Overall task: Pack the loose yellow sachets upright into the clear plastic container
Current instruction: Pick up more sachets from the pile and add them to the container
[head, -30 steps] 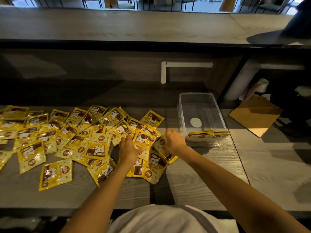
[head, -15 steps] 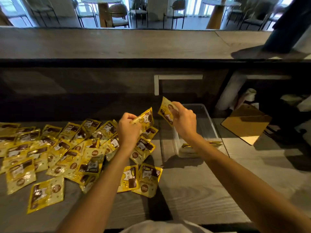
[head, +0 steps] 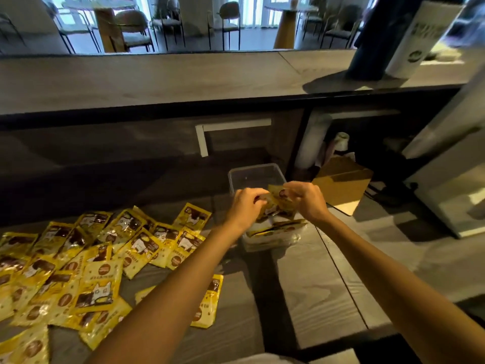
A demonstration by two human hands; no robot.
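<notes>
Both hands meet above the near end of the clear plastic container (head: 256,172). My left hand (head: 245,203) and my right hand (head: 307,199) pinch yellow sachets (head: 278,202) between them, held over the container. How many sachets are in the bunch is hard to tell. Several sachets (head: 278,228) stand packed at the container's near end. A big spread of loose yellow sachets (head: 105,253) lies flat on the wooden table (head: 315,285) to the left, some overlapping; two lie under my left forearm.
A brown cardboard piece (head: 343,185) lies right of the container. A raised counter (head: 157,80) runs along the back with a dark cylinder (head: 372,43) on it. A white appliance (head: 451,179) stands at the right.
Each hand lifted a sachet off the table and carried it right. The hands have come together over the container, and my view has tilted up.
</notes>
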